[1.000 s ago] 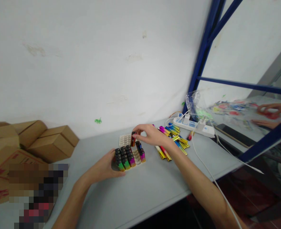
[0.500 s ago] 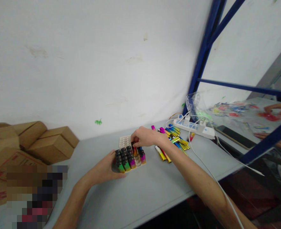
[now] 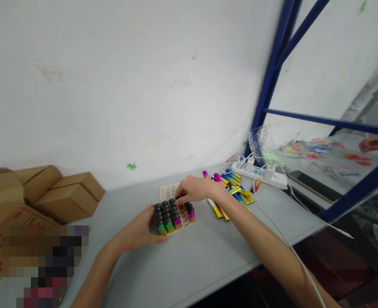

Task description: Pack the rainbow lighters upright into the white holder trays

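A pale tray (image 3: 168, 192) with rows of round sockets lies on the grey table. Lighters (image 3: 166, 216) with black tops and green, yellow and purple bodies stand upright in its left rows, and a few more (image 3: 191, 212) on its right side. My left hand (image 3: 144, 226) curls around the tray's left end, thumb along the front. Over the sockets between the lighters, my right hand (image 3: 191, 191) is closed, fingertips pinching a lighter mostly hidden beneath them. Right of the tray lies a loose pile of shiny lighters (image 3: 235, 188) in gold, blue and pink.
A white power strip (image 3: 259, 171) with cables and a phone (image 3: 315, 186) lie at the right. One cable hangs across my right forearm. Blue rack posts (image 3: 269, 81) rise there, with another person's hand (image 3: 373, 144) beyond. Cardboard boxes (image 3: 69, 196) stand at the left.
My right hand has dipped slightly over the tray, covering more of the lighter at its fingertips. My left hand stays at the tray's end. The other person's hand has shifted.
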`<state>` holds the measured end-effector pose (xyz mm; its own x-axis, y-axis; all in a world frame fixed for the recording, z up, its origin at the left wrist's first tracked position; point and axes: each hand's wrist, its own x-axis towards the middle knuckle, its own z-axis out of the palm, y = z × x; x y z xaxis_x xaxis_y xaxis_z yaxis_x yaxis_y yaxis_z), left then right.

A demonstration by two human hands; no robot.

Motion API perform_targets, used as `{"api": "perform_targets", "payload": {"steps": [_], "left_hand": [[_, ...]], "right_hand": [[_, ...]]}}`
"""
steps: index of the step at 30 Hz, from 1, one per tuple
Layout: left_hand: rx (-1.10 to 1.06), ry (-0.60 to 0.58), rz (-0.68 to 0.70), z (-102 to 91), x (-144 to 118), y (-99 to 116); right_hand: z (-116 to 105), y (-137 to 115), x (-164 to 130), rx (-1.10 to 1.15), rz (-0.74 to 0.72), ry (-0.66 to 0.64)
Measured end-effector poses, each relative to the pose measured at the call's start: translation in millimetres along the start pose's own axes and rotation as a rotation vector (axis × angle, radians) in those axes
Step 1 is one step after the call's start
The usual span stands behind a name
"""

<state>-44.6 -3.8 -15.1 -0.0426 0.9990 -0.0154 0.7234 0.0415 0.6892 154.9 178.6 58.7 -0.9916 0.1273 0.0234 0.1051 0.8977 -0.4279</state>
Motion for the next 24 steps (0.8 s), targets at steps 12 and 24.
{"api": "perform_targets", "payload": {"steps": [12, 24], "left_hand": [[-0.003, 0.016, -0.002, 0.5, 1, -3], [-0.024, -0.007, 0.006, 0.8, 1, -3]], "right_hand": [[3, 51, -45, -0.155, 0.542, 0.404], [48, 65, 2, -0.243, 0.717, 0.322]]}}
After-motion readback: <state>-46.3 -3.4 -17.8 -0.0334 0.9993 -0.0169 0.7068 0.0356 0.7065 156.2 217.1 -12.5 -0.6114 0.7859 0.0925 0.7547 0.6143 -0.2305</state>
